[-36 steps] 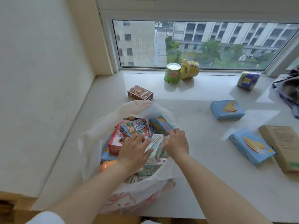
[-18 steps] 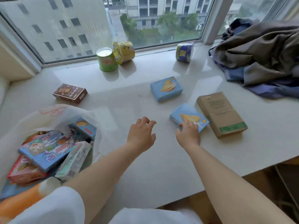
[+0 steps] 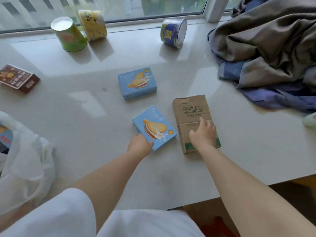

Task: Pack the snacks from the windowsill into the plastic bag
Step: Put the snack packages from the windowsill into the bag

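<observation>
Both hands have left the plastic bag (image 3: 25, 161) at the windowsill's (image 3: 85, 117) left edge. The left hand (image 3: 139, 145) now pinches the near corner of a blue biscuit box (image 3: 153, 128), while the right hand (image 3: 203, 134), fingers loosely spread, rests on the brown packet (image 3: 191, 108) beside it, so two more snacks seem about to go.

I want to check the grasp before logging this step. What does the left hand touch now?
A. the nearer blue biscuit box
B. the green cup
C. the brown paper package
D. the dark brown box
A: the left hand grips the near corner of the nearer blue biscuit box.
</observation>
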{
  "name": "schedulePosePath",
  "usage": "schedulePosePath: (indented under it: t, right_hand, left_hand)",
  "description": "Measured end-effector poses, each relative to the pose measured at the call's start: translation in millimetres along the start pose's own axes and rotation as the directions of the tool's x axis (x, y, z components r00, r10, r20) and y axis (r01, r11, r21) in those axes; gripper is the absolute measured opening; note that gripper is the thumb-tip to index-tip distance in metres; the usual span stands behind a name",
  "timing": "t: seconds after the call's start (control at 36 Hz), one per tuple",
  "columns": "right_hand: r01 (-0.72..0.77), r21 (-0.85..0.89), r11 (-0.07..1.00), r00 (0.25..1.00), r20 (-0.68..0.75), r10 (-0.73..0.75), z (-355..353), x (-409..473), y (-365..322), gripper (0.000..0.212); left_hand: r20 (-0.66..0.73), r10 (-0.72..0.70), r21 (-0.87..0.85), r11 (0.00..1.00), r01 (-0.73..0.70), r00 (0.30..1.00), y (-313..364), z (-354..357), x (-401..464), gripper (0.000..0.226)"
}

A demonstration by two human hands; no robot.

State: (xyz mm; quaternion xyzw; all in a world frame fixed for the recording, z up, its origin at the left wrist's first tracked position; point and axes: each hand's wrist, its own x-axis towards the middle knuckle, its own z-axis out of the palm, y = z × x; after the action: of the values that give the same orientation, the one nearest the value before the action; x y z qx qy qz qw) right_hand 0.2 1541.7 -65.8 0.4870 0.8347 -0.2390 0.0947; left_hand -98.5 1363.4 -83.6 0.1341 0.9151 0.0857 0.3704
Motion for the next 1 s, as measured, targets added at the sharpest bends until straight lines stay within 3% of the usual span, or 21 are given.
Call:
schedulePosePath:
  t: [0.17, 0.28, 0.39, 0.44, 0.53, 0.58, 0.64, 0.72, 0.81, 0.86, 0.92, 1.0]
  right_hand:
    - [-0.108, -0.033, 0.994, 0.994, -0.013, 0.108, -7.1, 44.2, 7.7, 0.069]
    - [-0.182, -0.037, 0.983, 0.982, 0.035, 0.183, -8.0, 67.4, 10.3, 0.069]
    - [-0.296, 0.029, 0.955, 0.942, 0.176, 0.286, -7.8, 82.6, 14.1, 0.069]
    - [-0.314, 0.102, 0.944, 0.928, 0.242, 0.283, -5.1, 86.3, 15.6, 0.069]
    - [-0.315, 0.19, 0.93, 0.918, 0.311, 0.247, 0.7, 85.2, 18.8, 0.066]
    - [-0.343, 0.261, 0.902, 0.906, 0.345, 0.245, 2.6, 81.0, 20.5, 0.065]
    - [-0.38, 0.317, 0.869, 0.89, 0.381, 0.25, 6.2, 77.0, 23.1, 0.069]
    - [-0.429, 0.339, 0.837, 0.853, 0.458, 0.251, 14.3, 70.2, 27.2, 0.085]
    - [-0.497, 0.376, 0.782, 0.794, 0.561, 0.235, 39.1, 75.7, 45.9, 0.112]
    - [-0.523, 0.415, 0.744, 0.776, 0.594, 0.214, 53.8, 79.4, 56.3, 0.122]
    - [-0.529, 0.468, 0.708, 0.768, 0.62, 0.164, 46.8, 68.1, 45.9, 0.118]
    - [-0.502, 0.502, 0.705, 0.763, 0.64, 0.088, 34.5, 50.1, 23.6, 0.095]
  left_hand:
    - [0.051, -0.151, -0.045, 0.987, 0.154, 0.987, 17.4, -4.9, 17.3, 0.035]
    - [0.119, -0.247, -0.214, 0.939, 0.268, 0.962, 21.7, -5.8, 33.2, 0.031]
    - [0.083, -0.379, -0.448, 0.812, 0.374, 0.922, 26.1, -0.4, 42.5, 0.04]
    - [0.017, -0.417, -0.567, 0.744, 0.352, 0.909, 28.9, 2.4, 42.4, 0.046]
    - [-0.029, -0.418, -0.628, 0.714, 0.308, 0.908, 26.3, 3.0, 44.5, 0.062]
    - [0.027, -0.446, -0.689, 0.64, 0.339, 0.895, 18.6, 1.6, 48.7, 0.071]
    - [0.114, -0.423, -0.72, 0.588, 0.368, 0.899, 8.6, -0.6, 51.1, 0.061]
    - [0.177, -0.361, -0.743, 0.56, 0.365, 0.915, -10.9, 3.0, 53.7, 0.047]
    - [0.171, -0.387, -0.737, 0.56, 0.378, 0.906, -47.1, 27.7, 78.2, 0.077]
    - [0.191, -0.382, -0.758, 0.528, 0.383, 0.904, -52.1, 23.4, 68.5, 0.082]
    - [0.195, -0.346, -0.789, 0.5, 0.356, 0.918, -39.2, 1.7, 36.9, 0.065]
    - [0.122, -0.338, -0.827, 0.485, 0.284, 0.933, -46.7, -7.9, 22.7, 0.048]
